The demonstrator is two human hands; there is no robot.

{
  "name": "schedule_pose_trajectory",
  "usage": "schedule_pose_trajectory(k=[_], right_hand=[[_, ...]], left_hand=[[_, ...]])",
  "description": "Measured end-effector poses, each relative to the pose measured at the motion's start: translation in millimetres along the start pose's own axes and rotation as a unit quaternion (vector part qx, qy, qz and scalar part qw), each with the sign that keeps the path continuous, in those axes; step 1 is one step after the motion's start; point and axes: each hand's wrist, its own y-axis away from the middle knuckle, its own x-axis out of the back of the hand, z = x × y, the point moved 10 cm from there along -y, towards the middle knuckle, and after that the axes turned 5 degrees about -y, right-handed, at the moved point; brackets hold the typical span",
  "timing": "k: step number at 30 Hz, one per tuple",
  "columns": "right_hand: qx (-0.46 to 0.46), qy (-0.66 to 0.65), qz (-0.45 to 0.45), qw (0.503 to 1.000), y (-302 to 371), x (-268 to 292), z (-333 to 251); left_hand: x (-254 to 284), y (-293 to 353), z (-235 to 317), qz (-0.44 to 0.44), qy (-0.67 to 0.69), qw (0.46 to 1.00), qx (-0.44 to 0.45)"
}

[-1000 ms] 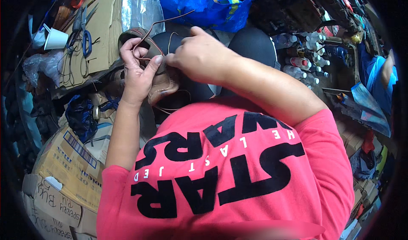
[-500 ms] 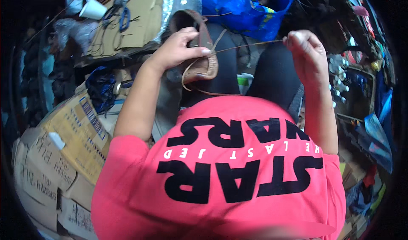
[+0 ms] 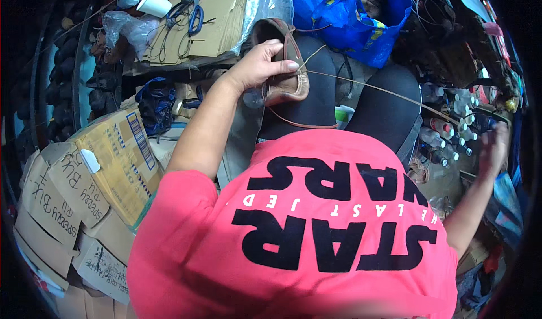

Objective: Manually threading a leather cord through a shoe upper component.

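Note:
My left hand [image 3: 261, 66] grips a brown leather shoe [image 3: 287, 87] above my left thigh, with the thumb pressed on its upper edge. A thin brown thread [image 3: 367, 84] leaves the shoe by that thumb and stretches right across my legs. Far out at the right is my right hand [image 3: 495, 149], closed and smeared by motion, drawing the thread along. A pale lace end [image 3: 315, 55] sticks up from the shoe, and a brown cord loops below it. The shoe's inside is partly hidden by my fingers.
Blue-handled scissors [image 3: 196, 18] lie on flat cardboard [image 3: 223, 22] at the upper left, near a white cup [image 3: 154, 3]. A blue bag [image 3: 344, 22] stands ahead. Several small bottles [image 3: 446, 132] are by my right knee. Cardboard boxes [image 3: 107, 166] fill the left side.
My right hand has swung outward and down to the far right, and a longer stretch of thread now spans from the shoe. My left hand still holds the shoe.

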Motion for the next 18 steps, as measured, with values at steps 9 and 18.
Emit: schedule_pose_trajectory(k=[9, 18], right_hand=[[0.084, 0.349, 0.036, 0.933, -64.5, -236.3, 57.3], [0.284, 0.422, -0.072, 0.858, -147.1, -438.9, 75.3]], left_hand=[[-8.5, 5.3, 34.1, -0.036, -0.096, 0.994, 0.034], [13.2, -19.1, 16.0, 0.099, -0.097, 0.99, -0.034]])
